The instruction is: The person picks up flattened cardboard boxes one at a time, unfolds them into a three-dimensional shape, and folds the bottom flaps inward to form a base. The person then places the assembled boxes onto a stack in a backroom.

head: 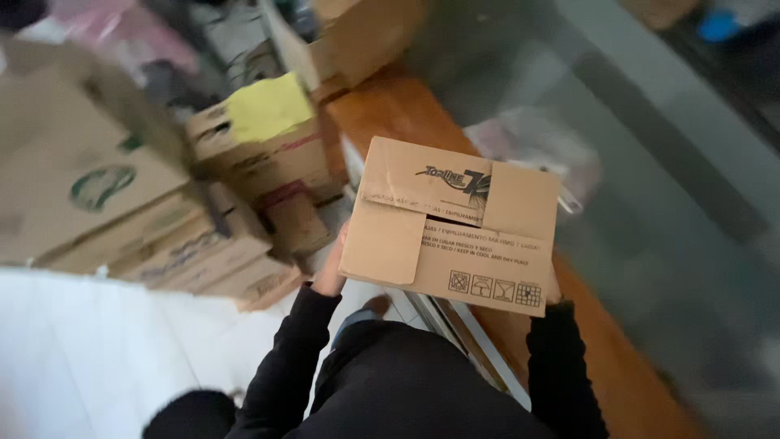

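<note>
Head view: small cardboard box (pixel 452 225) held up between both hands, above a wooden counter edge (pixel 390 110). Left hand (pixel 331 272) closed on its left side; right hand (pixel 554 290) mostly hidden behind the right corner, probably gripping too. Stacked boxes (pixel 138 219) lower left, one with yellow cloth (pixel 268 107) on top.

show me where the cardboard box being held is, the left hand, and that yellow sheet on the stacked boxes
cardboard box (pixel 455 223), head view, middle of its printed side.
left hand (pixel 331 272), head view, back of the hand.
yellow sheet (pixel 268 106), head view, its centre.
</note>
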